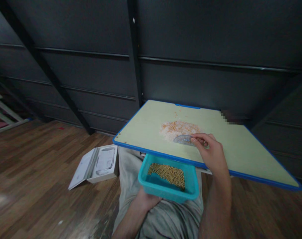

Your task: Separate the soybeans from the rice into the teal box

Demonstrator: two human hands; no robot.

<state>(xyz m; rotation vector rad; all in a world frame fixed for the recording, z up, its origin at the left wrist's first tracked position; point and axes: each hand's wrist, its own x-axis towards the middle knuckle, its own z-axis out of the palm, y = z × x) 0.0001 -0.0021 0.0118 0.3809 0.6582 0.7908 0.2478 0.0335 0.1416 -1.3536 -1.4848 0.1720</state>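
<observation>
My left hand [145, 200] grips the near underside of a teal plastic basket [190, 186], held just below the front edge of a pale green table with a blue rim [240, 146]. Yellow beans [168, 174] cover part of the basket's bottom. My right hand [210, 153] rests on the tabletop, fingers pinched on a clear, flat, rounded plastic piece [182, 139]. That piece lies at the near edge of a pile of white grains mixed with yellow beans [178, 128].
A few stray beans [175, 115] lie beyond the pile. An open white box [97, 164] sits on the wooden floor to the left. Dark metal panels and a slanted beam [53, 83] rise behind the table. My legs are under the basket.
</observation>
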